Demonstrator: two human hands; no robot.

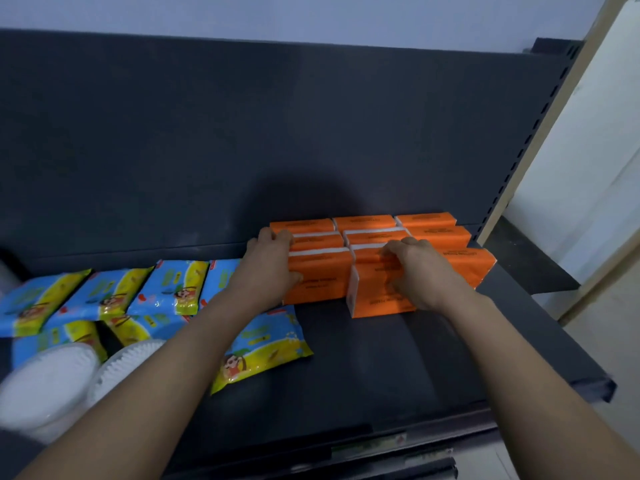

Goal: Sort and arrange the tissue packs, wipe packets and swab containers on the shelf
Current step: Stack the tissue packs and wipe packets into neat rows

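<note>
Orange tissue packs [367, 237] sit in rows at the shelf's [398, 358] back right, long axes running left-right. Left hand [273, 268] lies flat against the block's left end, fingers extended; right hand [415, 271] curls over the front pack [374, 292]. Wipe packets [104, 292] and swab containers [45, 382] lie left.

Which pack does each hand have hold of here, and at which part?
The right hand grips the front middle orange tissue pack across its top. The left hand presses the left end of the front-left orange pack; nothing is lifted.
</note>
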